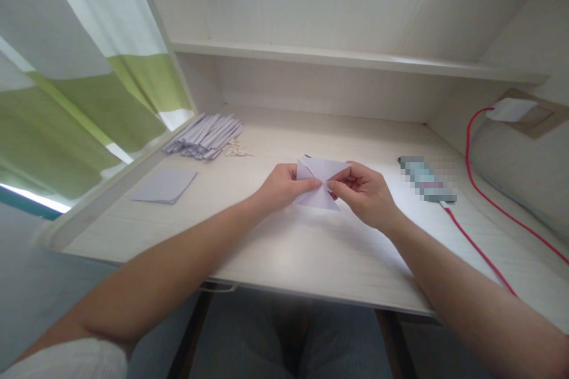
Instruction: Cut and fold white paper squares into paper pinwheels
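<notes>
Head view: paper point(324, 169) held above pale desk point(284, 254), shelf point(333, 58) behind, curtain point(128, 98) left.

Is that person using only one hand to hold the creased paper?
No, the left hand and the right hand both pinch the paper.

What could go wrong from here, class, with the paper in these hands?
The left hand and right hand pinch the paper near its middle, so an uneven pull might crease or tear it. The red cable runs close to the right forearm and plugs into the phone; a sideways sweep could snag it and drag the phone.
</notes>
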